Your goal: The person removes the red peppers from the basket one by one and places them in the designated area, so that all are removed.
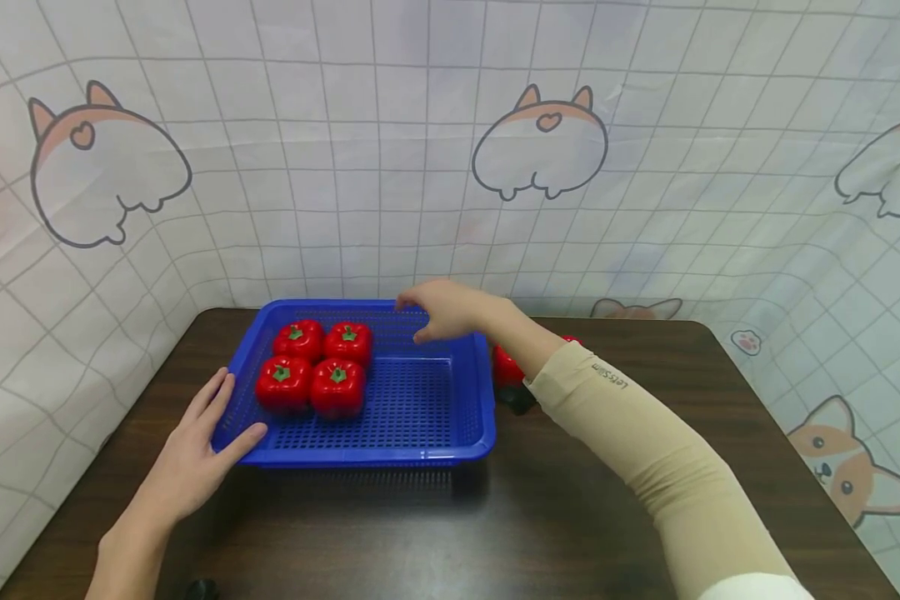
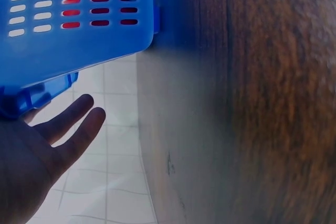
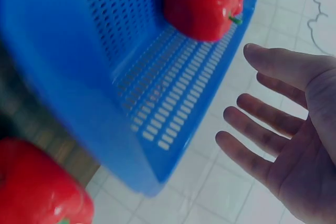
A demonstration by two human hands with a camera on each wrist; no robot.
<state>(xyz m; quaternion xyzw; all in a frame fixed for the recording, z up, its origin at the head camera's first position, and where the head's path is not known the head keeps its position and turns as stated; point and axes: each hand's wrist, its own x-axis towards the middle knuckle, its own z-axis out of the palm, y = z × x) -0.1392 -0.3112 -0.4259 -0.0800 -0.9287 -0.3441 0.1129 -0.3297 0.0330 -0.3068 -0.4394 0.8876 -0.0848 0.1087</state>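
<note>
At the left rim of the blue basket [image 1: 412,457], the left hand [image 1: 195,457] spreads its fingers. Inside left sit four red peppers [image 1: 337,396]. The right hand [image 1: 453,308], empty, fingers parted, hangs near the far rim. Another pepper [image 1: 505,367] lies outside, right.

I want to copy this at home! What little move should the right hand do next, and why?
Probably the right hand should reach for a red pepper outside the basket: that hand holds nothing, four peppers sit inside toward the left, and there's room beside them.
</note>
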